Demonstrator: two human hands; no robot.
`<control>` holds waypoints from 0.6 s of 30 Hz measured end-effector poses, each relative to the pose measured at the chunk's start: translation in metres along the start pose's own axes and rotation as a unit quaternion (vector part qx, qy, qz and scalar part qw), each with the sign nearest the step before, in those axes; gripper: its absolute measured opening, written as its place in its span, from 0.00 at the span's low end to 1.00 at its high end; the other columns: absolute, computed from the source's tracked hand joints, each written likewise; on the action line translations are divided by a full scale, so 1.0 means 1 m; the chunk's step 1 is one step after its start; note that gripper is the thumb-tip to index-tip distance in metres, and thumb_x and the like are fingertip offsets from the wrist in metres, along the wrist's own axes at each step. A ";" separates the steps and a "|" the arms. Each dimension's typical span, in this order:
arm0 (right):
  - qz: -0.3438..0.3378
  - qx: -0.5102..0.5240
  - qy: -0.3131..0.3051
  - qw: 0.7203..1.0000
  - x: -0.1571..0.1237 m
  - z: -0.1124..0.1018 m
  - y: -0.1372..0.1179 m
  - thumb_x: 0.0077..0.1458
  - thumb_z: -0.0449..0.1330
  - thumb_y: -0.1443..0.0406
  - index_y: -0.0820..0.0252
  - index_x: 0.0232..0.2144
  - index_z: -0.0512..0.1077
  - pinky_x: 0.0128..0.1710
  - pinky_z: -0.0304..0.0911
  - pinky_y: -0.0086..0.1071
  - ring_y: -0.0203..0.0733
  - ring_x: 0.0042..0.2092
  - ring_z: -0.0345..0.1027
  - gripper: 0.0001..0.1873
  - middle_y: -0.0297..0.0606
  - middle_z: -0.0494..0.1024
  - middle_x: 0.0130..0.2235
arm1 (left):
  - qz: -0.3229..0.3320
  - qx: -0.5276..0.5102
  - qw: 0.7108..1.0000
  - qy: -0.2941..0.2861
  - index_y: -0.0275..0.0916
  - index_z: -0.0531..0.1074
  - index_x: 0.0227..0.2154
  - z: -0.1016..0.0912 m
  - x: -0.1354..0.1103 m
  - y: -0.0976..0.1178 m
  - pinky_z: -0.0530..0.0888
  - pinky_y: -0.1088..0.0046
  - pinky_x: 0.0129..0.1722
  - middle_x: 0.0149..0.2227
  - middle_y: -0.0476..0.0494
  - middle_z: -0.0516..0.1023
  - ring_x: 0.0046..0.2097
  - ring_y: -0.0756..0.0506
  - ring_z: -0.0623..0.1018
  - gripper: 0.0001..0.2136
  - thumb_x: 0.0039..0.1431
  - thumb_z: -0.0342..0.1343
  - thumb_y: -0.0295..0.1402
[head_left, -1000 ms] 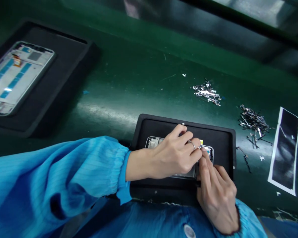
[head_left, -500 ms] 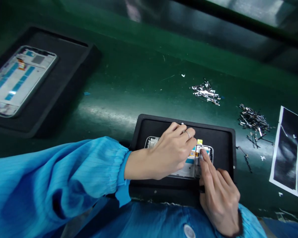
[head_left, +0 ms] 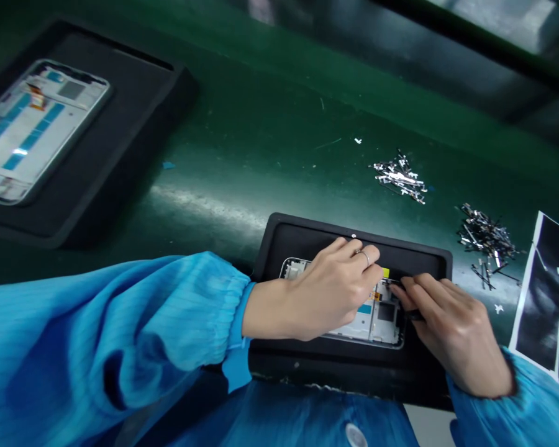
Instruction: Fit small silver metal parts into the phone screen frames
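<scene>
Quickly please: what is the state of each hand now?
Left hand: lies on the phone frame, fingers bent; grip cannot be told.
Right hand: pinched shut on a small dark piece at the frame's edge.

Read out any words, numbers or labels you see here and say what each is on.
No readable text anywhere.
Near phone frame: a blue patch and a yellow tab, no lettering legible.
Far phone frame: colour patches only, too blurred.
Black sheet at right: white specks, no print.

Both blue-sleeved arms stretch forward, left grip palm-down with fingers curled, right grip fingertips touching it.
</scene>
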State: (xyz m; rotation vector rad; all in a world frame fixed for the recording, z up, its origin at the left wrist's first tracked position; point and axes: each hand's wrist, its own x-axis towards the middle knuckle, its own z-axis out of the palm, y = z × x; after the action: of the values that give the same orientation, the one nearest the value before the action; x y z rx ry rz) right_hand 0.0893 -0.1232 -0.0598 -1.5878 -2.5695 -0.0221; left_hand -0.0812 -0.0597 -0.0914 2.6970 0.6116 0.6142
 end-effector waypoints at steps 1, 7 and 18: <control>-0.020 -0.005 -0.004 1.000 0.002 -0.002 0.000 0.55 0.47 0.72 0.64 0.21 0.65 0.24 0.47 0.30 0.35 0.23 0.51 0.13 0.36 0.63 0.22 | 0.000 0.000 1.000 0.004 0.33 0.64 0.25 0.000 0.000 0.000 0.63 0.70 0.30 0.29 0.42 0.64 0.31 0.46 0.63 0.04 0.49 0.46 0.21; -0.079 -0.053 -0.051 0.994 0.008 -0.010 -0.003 0.55 0.40 0.75 0.63 0.19 0.64 0.24 0.46 0.32 0.38 0.24 0.50 0.20 0.39 0.63 0.22 | 0.006 0.005 1.000 0.021 0.32 0.63 0.24 -0.001 0.001 0.001 0.63 0.70 0.30 0.28 0.42 0.63 0.30 0.45 0.63 0.04 0.48 0.45 0.21; -0.020 -0.087 -0.002 0.996 -0.002 -0.003 -0.015 0.55 0.45 0.73 0.72 0.28 0.68 0.23 0.52 0.31 0.37 0.25 0.57 0.12 0.43 0.68 0.24 | 0.001 -0.002 1.000 0.017 0.33 0.63 0.24 -0.001 0.002 0.000 0.63 0.70 0.30 0.28 0.42 0.64 0.31 0.45 0.64 0.05 0.50 0.44 0.21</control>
State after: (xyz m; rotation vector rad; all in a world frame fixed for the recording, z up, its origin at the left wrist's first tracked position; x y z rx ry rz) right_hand 0.0768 -0.1320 -0.0567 -1.5924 -2.6668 -0.2536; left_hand -0.0804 -0.0587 -0.0895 2.6894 0.6148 0.6630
